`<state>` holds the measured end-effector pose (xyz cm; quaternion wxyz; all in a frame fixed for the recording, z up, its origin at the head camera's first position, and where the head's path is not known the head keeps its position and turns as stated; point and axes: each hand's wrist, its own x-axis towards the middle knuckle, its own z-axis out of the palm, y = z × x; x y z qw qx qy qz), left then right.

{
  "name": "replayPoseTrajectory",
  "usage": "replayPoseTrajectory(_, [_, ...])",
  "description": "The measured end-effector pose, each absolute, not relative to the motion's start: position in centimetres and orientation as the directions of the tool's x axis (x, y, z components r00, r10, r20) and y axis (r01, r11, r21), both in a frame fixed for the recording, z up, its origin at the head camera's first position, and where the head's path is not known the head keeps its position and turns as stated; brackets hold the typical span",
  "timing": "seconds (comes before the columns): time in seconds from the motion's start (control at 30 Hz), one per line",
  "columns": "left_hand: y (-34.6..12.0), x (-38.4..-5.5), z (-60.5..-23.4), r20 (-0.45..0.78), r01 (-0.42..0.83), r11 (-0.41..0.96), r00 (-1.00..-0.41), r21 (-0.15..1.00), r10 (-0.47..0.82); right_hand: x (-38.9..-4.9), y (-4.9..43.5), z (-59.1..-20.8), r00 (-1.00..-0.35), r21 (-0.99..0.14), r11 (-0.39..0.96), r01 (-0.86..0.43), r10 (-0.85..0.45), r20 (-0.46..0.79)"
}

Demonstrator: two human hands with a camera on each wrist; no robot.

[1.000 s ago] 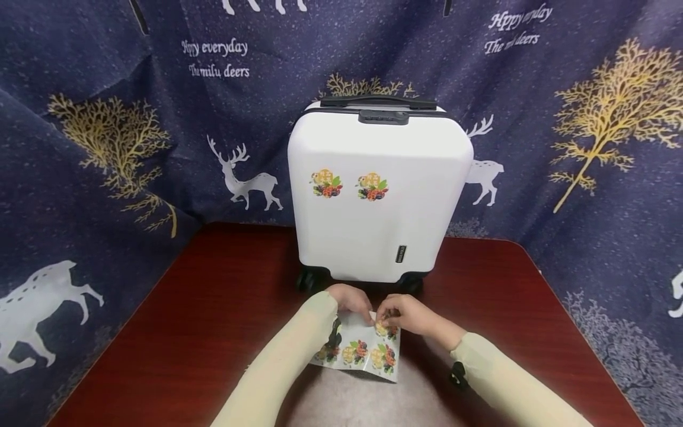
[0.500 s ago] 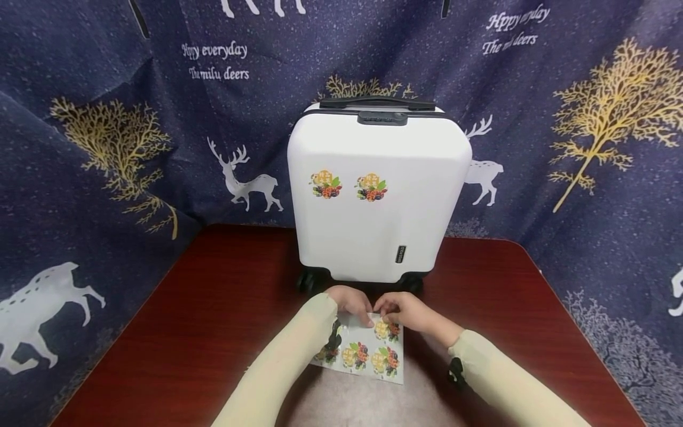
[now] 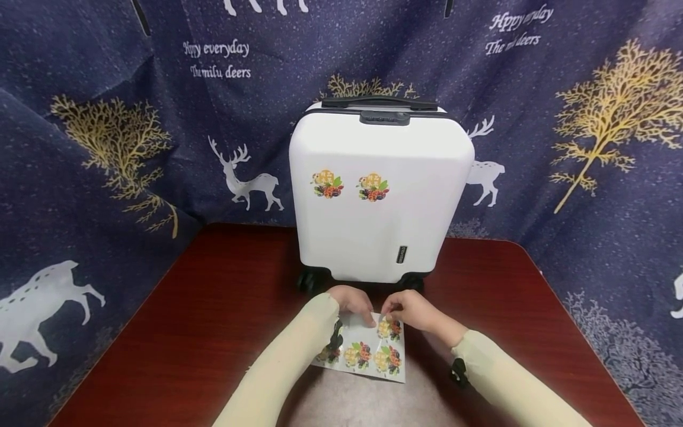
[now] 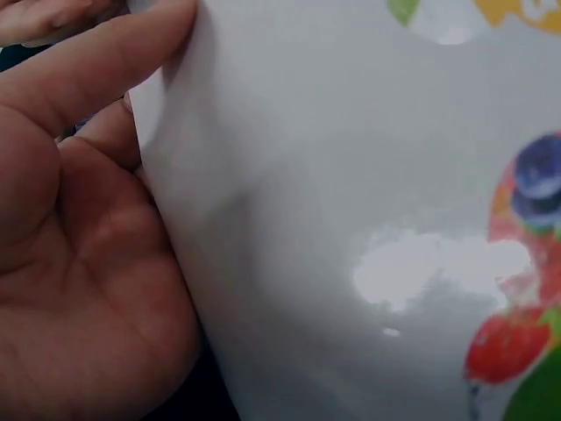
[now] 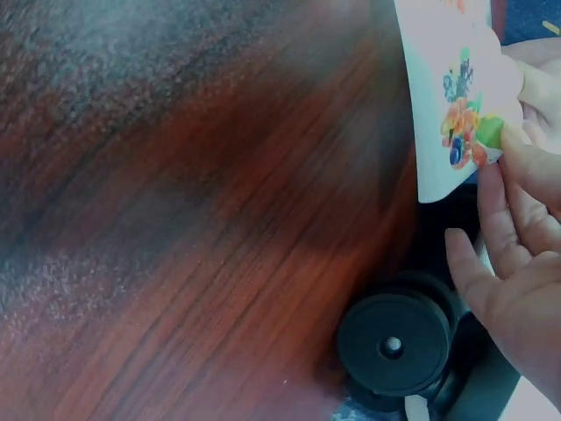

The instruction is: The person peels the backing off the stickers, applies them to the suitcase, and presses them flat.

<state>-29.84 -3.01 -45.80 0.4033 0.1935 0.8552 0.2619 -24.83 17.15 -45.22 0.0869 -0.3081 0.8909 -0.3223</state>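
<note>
A glossy white sticker sheet [image 3: 358, 332] with printed fruit stickers is held above the table in front of the suitcase. My left hand [image 3: 354, 301] grips its far edge; in the left wrist view the thumb [image 4: 131, 53] lies on the printed face and other fingers go behind. My right hand [image 3: 412, 309] pinches at the fruit sticker [image 3: 389, 330] in the sheet's far right corner. In the right wrist view, thumb and index finger meet at the green leaf of that sticker [image 5: 460, 132]; whether its edge is lifted I cannot tell.
A white suitcase [image 3: 368, 231] with black wheels stands upright behind my hands. Two matching fruit stickers, a left one [image 3: 328, 184] and a right one [image 3: 373, 187], are on its front. The dark red table [image 3: 229, 284] extends to both sides, with a patterned blue cloth [image 3: 256, 107] behind.
My right hand has shifted slightly right and away along the sheet's corner, showing more of the corner sticker. The sheet's near right corner has moved a little to the right. My left hand stays nearly still.
</note>
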Motion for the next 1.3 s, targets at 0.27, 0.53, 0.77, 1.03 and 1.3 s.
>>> replayPoseTrajectory(0.27, [-2.8,-29.7,-45.6,-0.565,0.186,0.801,-0.620,0.569,0.544,-24.5,17.4,-44.9,-0.799,-0.598,0.617,-0.511,-0.597,0.066])
replayPoseTrajectory(0.53, [-2.9,-29.5,-45.5,-0.564,0.178,0.802,-0.625,0.571,0.540,-24.2,17.8,-44.4,-0.822,-0.650,0.603,-0.463,-0.567,0.059])
replayPoseTrajectory(0.77, [-2.8,-29.4,-45.5,-0.567,0.200,0.809,-0.621,0.553,0.541,-23.8,18.0,-44.1,-0.822,-0.644,0.599,-0.476,-0.564,0.082])
replayPoseTrajectory(1.03, [-2.7,-29.4,-45.6,-0.566,0.204,0.817,-0.631,0.539,0.531,-23.6,18.4,-43.9,-0.834,-0.669,0.592,-0.449,-0.547,0.075])
replayPoseTrajectory(1.3, [-2.7,-29.5,-45.7,-0.570,0.169,0.810,-0.631,0.562,0.527,-23.3,18.9,-43.9,-0.844,-0.681,0.591,-0.432,-0.531,0.075])
